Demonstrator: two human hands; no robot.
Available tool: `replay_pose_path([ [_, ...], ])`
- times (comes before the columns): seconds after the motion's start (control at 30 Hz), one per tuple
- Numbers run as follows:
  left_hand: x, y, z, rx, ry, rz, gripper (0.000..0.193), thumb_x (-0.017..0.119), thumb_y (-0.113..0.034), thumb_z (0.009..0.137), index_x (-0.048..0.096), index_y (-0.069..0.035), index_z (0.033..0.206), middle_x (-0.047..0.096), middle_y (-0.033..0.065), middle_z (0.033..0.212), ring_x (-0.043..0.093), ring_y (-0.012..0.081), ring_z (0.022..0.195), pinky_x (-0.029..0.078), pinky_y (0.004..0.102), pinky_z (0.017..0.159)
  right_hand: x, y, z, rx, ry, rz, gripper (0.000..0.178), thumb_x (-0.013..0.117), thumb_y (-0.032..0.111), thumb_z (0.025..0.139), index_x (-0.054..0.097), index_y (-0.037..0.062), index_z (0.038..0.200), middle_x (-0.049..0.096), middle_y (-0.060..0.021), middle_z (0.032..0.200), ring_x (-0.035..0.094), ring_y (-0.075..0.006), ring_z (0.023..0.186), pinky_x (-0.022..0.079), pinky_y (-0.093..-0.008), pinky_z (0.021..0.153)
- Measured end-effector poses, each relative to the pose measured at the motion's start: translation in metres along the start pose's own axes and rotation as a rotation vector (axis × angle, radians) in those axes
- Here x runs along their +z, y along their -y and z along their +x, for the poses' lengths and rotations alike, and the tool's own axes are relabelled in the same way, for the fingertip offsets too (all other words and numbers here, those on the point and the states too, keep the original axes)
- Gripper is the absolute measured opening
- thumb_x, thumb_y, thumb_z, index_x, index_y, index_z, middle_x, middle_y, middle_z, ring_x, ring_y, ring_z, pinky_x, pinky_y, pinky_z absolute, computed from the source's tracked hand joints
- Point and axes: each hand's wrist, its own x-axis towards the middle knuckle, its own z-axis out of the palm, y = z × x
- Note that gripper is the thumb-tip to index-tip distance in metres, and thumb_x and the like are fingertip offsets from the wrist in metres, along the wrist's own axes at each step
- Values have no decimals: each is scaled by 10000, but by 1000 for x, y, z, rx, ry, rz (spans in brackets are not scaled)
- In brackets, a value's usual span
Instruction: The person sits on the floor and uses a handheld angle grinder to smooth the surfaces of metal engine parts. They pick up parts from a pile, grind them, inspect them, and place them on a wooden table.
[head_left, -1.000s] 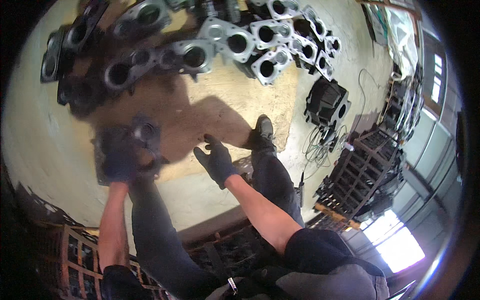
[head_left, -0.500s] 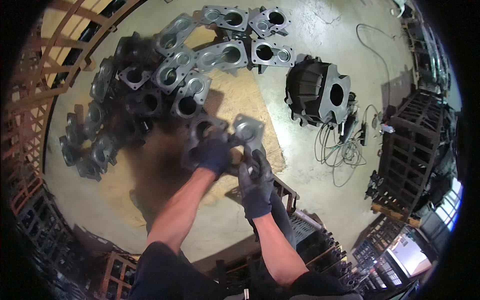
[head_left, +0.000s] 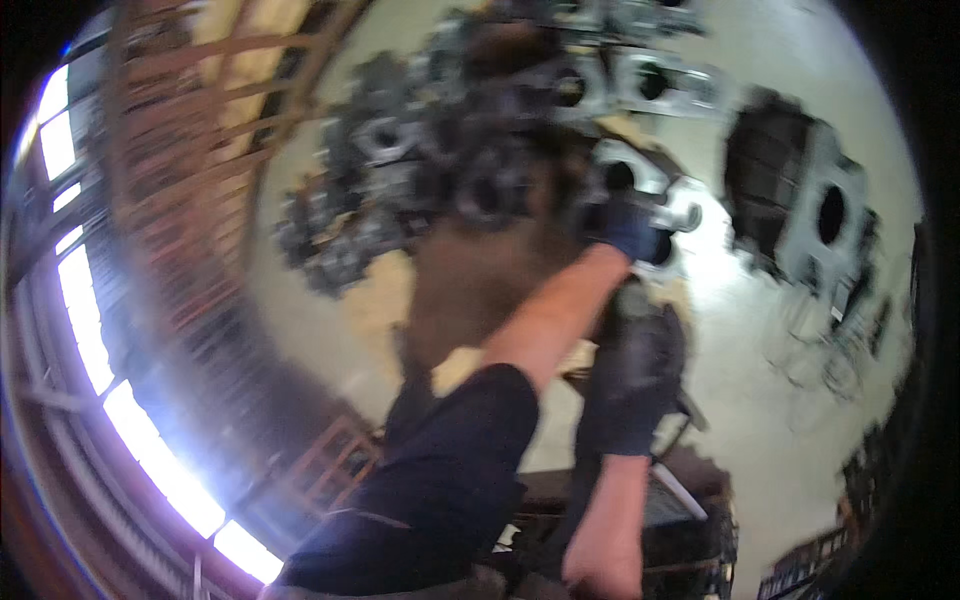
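Observation:
The frame is smeared by motion. My left hand [head_left: 622, 230], in a dark blue glove, lies against a grey metal flange casting [head_left: 612, 160] with a round bore. Its fingers are blurred, so I cannot make out its grip. Just below and nearer to me is my right hand [head_left: 642, 350], in a dark grey glove; its fingers are smeared too. Past the left hand, a smaller grey flanged piece [head_left: 685, 208] juts out to the right. Whether either hand holds that piece does not show.
Several similar flange castings [head_left: 690, 82] spread across the far side and the left on a tan sheet [head_left: 372, 305]. A large ribbed dark housing [head_left: 768, 175] stands at right, with loose cables [head_left: 825, 365] nearby. Brown slatted racks [head_left: 200, 190] rise along the left.
My view has swung left, so the castings and housing sit farther right in the picture. Both hands stay by the same flange casting; the right hand now appears lower, away from the smaller piece.

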Motion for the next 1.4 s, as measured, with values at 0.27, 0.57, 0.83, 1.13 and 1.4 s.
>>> replay_pose_path([
  [0.27,-161,95,-192,-28,-384,-146,452,717,-157,823,644,-48,1255,643,225,1208,606,419,1127,482,494,1004,62,43,-19,190,50,29,419,683,151,992,574,-48,1344,580,-142,1401,603,-270,1210,526,-367,977],
  [0.57,-316,481,-464,-1093,-790,-104,602,694,-420,900,572,-54,1363,665,209,1283,629,395,1168,489,475,979,289,43,-153,684,348,747,483,675,234,973,572,-22,1370,590,-175,1372,563,-274,1256,500,-352,1009],
  [0.83,-275,664,-504,-1370,-826,-800,370,655,-336,941,680,-16,1126,728,182,1140,681,351,971,520,440,850,597,120,-220,455,681,-373,697,720,571,864,653,-62,1147,663,-208,1150,586,-301,1025,479,-445,921],
  [1.13,-228,734,-494,-882,-804,-1067,452,683,-331,955,667,-11,1274,724,154,1186,668,326,1082,523,428,902,733,-49,-158,49,672,80,405,685,385,950,713,77,1211,701,-50,1052,577,-170,770,500,-357,704],
  [1.4,-234,684,-547,-823,-407,-188,638,797,-526,775,682,-163,1287,738,123,1193,714,305,1001,554,431,864,676,27,-183,262,813,-350,428,642,404,910,741,26,1085,733,-223,1078,709,-395,962,542,-456,826],
])
